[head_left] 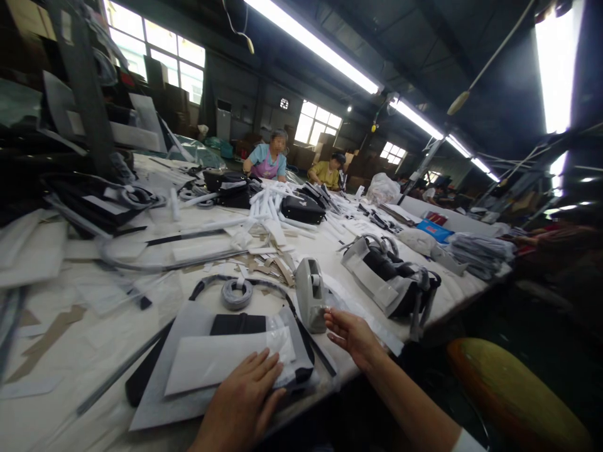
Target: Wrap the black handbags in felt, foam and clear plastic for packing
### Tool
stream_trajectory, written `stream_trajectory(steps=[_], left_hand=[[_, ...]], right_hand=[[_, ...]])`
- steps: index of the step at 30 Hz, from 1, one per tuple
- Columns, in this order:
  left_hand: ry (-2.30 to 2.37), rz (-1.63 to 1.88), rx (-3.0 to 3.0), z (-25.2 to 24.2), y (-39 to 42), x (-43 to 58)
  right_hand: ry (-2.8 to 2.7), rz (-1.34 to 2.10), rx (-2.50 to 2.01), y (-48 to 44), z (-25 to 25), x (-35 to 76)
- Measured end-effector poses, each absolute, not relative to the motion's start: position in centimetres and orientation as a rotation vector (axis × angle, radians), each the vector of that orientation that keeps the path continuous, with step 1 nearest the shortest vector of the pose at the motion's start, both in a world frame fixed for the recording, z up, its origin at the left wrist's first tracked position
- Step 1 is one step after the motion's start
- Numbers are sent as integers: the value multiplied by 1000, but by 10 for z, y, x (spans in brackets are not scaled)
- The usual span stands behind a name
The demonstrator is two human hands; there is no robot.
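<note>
My left hand (247, 392) lies flat with fingers spread on a white paper sheet (211, 361) that covers a black bag (238, 324) wrapped in grey sheeting and clear plastic. My right hand (351, 334) is raised just right of a grey tape dispenser (311, 295), fingers curled towards its front, thumb and fingertips close together near the tape end. Whether a strip of tape is pinched there is too small to see. A coiled grey cord (237, 293) rests behind the bag.
The long white table (94, 339) holds paper scraps, cardboard strips, white rolled sheets (264, 207), black bags (301, 209) and a grey-wrapped bag (391, 276). Two people (268, 160) work at the far end. An orange stool (513, 395) stands at the right.
</note>
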State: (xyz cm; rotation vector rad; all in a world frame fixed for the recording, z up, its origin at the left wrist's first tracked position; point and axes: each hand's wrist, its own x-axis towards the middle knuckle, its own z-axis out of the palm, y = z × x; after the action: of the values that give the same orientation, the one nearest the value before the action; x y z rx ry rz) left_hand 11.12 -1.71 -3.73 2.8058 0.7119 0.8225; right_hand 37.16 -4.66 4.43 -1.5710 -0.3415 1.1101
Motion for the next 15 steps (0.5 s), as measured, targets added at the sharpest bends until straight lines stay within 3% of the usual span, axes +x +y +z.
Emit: stream_trajectory(steps=[15], left_hand=[[716,858,2764,-39,-18,111]], right_hand=[[-542,923,-1464,-43,-11,382]])
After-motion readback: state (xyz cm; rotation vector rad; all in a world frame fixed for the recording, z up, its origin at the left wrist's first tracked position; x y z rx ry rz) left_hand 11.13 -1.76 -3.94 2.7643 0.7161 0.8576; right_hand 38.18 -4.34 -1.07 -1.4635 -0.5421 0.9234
